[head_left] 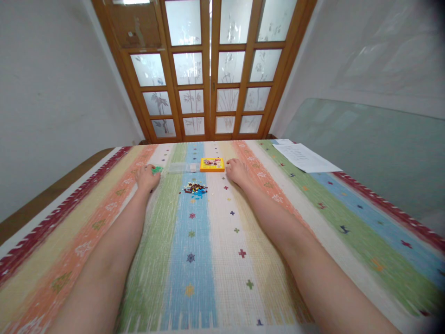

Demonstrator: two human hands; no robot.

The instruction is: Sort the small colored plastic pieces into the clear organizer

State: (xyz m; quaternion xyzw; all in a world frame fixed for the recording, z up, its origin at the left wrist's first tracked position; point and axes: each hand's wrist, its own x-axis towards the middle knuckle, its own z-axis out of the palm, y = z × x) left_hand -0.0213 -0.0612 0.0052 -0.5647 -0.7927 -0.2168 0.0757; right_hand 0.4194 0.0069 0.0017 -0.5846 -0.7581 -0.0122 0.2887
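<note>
Both my forearms stretch out over a striped, many-coloured cloth (208, 260). My left hand (147, 177) rests on the cloth with its fingers curled around a small green piece (157, 170). My right hand (236, 170) lies on the cloth just right of a small yellow box (212, 164), fingers curled down, with nothing visible in it. A little heap of tiny coloured pieces (195, 189) lies between the hands. A clear plastic bag or tray (183, 167) sits left of the yellow box.
A white printed sheet (305, 157) lies at the far right of the cloth. Behind the table stands a wooden door with frosted glass panes (212, 69). A glass pane (365, 148) leans along the right wall.
</note>
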